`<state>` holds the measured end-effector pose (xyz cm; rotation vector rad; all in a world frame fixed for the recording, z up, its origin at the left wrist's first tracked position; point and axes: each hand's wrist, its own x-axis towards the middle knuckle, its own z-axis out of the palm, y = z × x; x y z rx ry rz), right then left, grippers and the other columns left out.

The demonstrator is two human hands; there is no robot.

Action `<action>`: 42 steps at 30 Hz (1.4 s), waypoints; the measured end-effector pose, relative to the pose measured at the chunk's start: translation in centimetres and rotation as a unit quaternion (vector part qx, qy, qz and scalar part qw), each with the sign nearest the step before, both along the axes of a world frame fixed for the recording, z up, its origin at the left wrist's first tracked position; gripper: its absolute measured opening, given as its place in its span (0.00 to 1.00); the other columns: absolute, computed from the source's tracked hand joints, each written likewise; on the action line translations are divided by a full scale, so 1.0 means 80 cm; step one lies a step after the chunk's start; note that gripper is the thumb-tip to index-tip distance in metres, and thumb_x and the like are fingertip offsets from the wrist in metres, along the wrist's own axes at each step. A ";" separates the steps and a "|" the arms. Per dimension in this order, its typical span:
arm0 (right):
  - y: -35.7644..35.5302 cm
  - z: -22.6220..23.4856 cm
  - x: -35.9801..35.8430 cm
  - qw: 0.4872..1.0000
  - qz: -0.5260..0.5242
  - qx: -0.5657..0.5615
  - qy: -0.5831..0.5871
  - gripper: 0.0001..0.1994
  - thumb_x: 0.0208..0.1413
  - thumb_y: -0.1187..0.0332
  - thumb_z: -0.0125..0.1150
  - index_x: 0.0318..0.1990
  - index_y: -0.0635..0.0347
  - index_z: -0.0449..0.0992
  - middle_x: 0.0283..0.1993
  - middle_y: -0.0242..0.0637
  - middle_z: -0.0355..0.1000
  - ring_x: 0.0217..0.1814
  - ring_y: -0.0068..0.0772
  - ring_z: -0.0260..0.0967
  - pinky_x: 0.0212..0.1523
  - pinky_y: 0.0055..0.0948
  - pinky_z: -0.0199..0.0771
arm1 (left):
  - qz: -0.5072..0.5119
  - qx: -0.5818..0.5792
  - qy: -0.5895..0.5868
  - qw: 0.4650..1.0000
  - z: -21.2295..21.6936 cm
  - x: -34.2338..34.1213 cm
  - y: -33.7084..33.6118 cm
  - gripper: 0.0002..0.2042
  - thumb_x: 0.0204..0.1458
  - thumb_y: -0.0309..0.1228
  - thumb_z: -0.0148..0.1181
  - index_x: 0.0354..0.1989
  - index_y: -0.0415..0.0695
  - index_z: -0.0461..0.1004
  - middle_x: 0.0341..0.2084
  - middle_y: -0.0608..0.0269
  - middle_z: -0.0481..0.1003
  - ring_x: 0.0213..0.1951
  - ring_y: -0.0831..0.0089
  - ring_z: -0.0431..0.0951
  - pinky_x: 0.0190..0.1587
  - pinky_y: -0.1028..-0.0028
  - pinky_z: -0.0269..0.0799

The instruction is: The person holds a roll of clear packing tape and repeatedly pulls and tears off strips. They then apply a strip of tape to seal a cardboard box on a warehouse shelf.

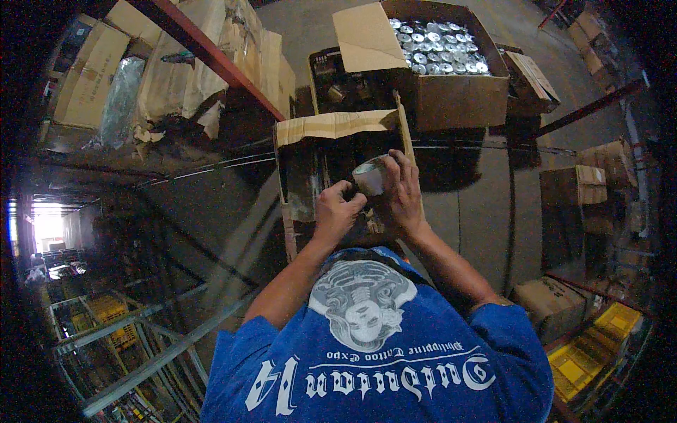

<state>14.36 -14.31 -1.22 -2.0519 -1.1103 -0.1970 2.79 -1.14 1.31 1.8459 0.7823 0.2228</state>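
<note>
My right hand is wrapped around a pale, round roll of tape, its open end tilted up toward the left. Close beside the roll's lower left edge, my left hand is closed, thumb and fingers pinched together. Whatever sits between those fingertips is too small and dark to make out. Both hands are over an open cardboard box with raised flaps. The inside of this box is dark, and its contents are hard to tell.
Beyond it stands a larger open carton packed with rows of shiny, silvery round-topped items. A dark crate lies next to that carton. Stacked boxes and a red metal post are at the left; yellow bins sit lower right.
</note>
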 end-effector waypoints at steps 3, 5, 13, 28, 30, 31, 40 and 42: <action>0.002 -0.008 0.004 0.999 0.007 -0.022 -0.021 0.34 0.47 0.70 0.65 0.63 0.63 0.62 0.63 0.54 0.61 0.66 0.61 0.59 0.65 0.52 0.62 | -0.020 0.017 0.005 1.000 -0.016 0.002 0.001 0.10 0.50 0.33 0.63 0.34 0.38 0.79 0.21 0.65 0.78 0.23 0.78 0.75 0.27 0.72 0.71; 0.004 -0.012 0.006 0.999 0.008 -0.021 -0.039 0.34 0.46 0.71 0.65 0.63 0.64 0.61 0.62 0.54 0.62 0.65 0.61 0.59 0.65 0.50 0.63 | -0.024 0.010 0.018 0.999 -0.024 0.001 0.004 0.10 0.50 0.33 0.63 0.34 0.39 0.79 0.21 0.65 0.77 0.23 0.78 0.74 0.27 0.72 0.70; -0.005 -0.020 0.011 0.971 0.001 0.069 0.230 0.29 0.49 0.75 0.55 0.62 0.65 0.62 0.56 0.53 0.63 0.60 0.53 0.64 0.63 0.39 0.63 | -0.040 -0.056 -0.046 0.997 -0.007 -0.013 0.009 0.09 0.55 0.32 0.61 0.38 0.40 0.77 0.23 0.62 0.76 0.29 0.78 0.74 0.33 0.73 0.71; -0.014 -0.018 0.022 0.923 0.161 0.051 0.346 0.25 0.47 0.72 0.57 0.56 0.63 0.70 0.52 0.49 0.76 0.56 0.49 0.75 0.59 0.37 0.72 | -0.206 0.077 -0.152 0.964 0.037 -0.016 0.011 0.20 0.49 0.32 0.69 0.52 0.47 0.74 0.54 0.51 0.70 0.57 0.53 0.72 0.60 0.61 0.69; -0.013 -0.019 0.021 0.922 0.153 0.039 0.353 0.24 0.47 0.67 0.57 0.55 0.64 0.71 0.50 0.50 0.76 0.55 0.49 0.75 0.57 0.38 0.72 | -0.216 0.108 -0.150 0.959 0.038 -0.013 0.007 0.21 0.49 0.33 0.69 0.52 0.47 0.72 0.52 0.50 0.70 0.55 0.52 0.73 0.56 0.61 0.72; -0.011 -0.022 0.020 0.922 0.136 0.018 0.362 0.25 0.47 0.63 0.57 0.53 0.66 0.72 0.48 0.51 0.76 0.54 0.49 0.75 0.56 0.38 0.71 | -0.218 0.118 -0.143 0.958 0.037 -0.011 0.005 0.22 0.49 0.33 0.70 0.52 0.47 0.71 0.52 0.49 0.71 0.54 0.51 0.74 0.54 0.61 0.73; 0.000 -0.038 0.007 0.937 0.076 -0.001 0.340 0.23 0.49 0.63 0.55 0.51 0.68 0.73 0.47 0.53 0.76 0.52 0.53 0.74 0.55 0.40 0.71 | -0.122 0.174 -0.151 0.966 -0.003 -0.012 -0.016 0.20 0.49 0.31 0.69 0.48 0.41 0.69 0.44 0.43 0.75 0.45 0.44 0.78 0.46 0.57 0.76; 0.001 -0.035 0.006 0.941 0.070 -0.012 0.332 0.22 0.49 0.65 0.56 0.52 0.66 0.73 0.48 0.53 0.76 0.52 0.55 0.74 0.55 0.42 0.72 | -0.119 0.197 -0.170 0.958 -0.009 -0.013 -0.016 0.20 0.49 0.30 0.69 0.48 0.40 0.68 0.44 0.43 0.75 0.45 0.44 0.78 0.46 0.57 0.76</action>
